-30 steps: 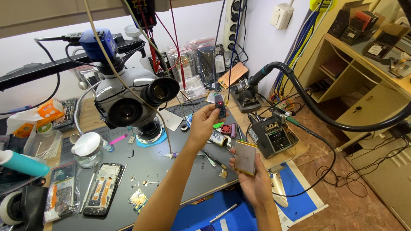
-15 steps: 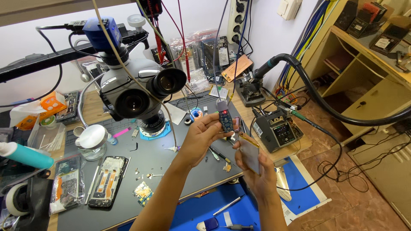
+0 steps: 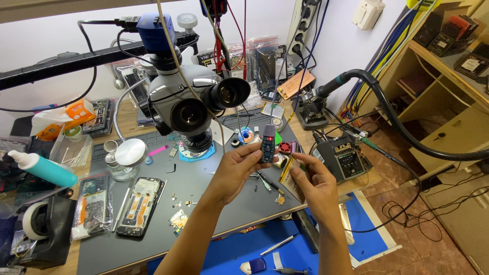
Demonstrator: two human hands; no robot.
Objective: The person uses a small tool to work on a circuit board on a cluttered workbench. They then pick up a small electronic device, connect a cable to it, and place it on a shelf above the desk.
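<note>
Small blue device [image 3: 267,146], a narrow stick with a grey cap, is now raised in front of the person, above the middle of the grey table [image 3: 214,188]; one second earlier the left hand [image 3: 235,170] was reaching far toward 12 o'clock among the tools, and now it has come back and pinches this device upright between thumb and fingertips. The right hand [image 3: 316,186] has risen with it and grasps a thin flat metal plate [image 3: 290,178], edge toward the camera, just beside the device at 3 o'clock. It seems to me the two pieces are now brought together for comparing or joining. About packages and labels: an orange carton [image 3: 76,113] lies at 10 o'clock near the wall, a turquoise bottle with a white cap [image 3: 43,169] lies at 9 o'clock, clear plastic bags with parts [image 3: 265,63] hang at 12 o'clock behind the microscope [image 3: 191,104], and a flat brown card [image 3: 296,84] leans at 1 o'clock. An opened phone [image 3: 140,206] rests at 8 o'clock on the table.
</note>
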